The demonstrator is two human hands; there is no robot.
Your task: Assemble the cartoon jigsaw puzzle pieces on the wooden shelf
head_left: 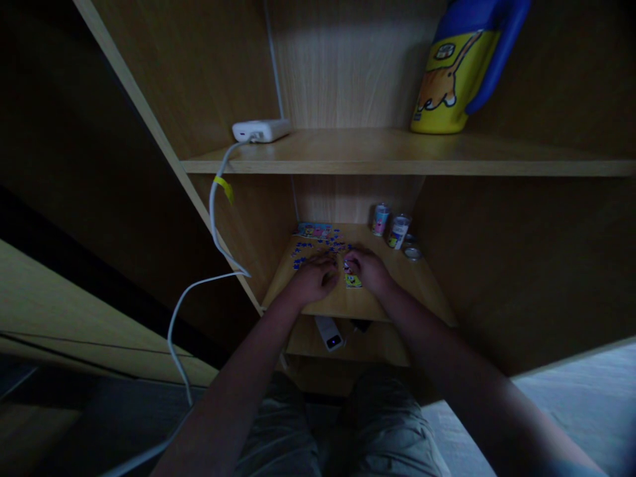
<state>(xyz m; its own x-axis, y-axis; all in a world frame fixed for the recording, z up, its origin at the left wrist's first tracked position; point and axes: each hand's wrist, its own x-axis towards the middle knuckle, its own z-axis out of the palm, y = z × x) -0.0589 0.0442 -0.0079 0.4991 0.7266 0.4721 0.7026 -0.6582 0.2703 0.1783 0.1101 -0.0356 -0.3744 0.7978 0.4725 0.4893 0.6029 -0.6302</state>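
Note:
My left hand (313,278) rests low over the wooden shelf, beside the scattered blue jigsaw pieces (301,254). Its fingers are loosely bent and the thumb stands apart, with nothing visible between them. Facing it, my right hand (368,268) has thumb and fingers pinched together at a small puzzle piece (348,267), which the fingertips partly cover. Just under that pinch lies a joined, yellow-printed puzzle section (353,281). A colourful cartoon picture sheet (314,230) lies flat behind the loose pieces. Dim light hides the finer detail at the fingertips.
Two clear-topped printed cans (380,220) (398,232) stand at the back right, near round lids (412,253). On the upper shelf (348,167) are a white charger (261,130), its cable (213,212) hanging left, and a yellow-blue mug (454,79). A power bank (328,333) lies below.

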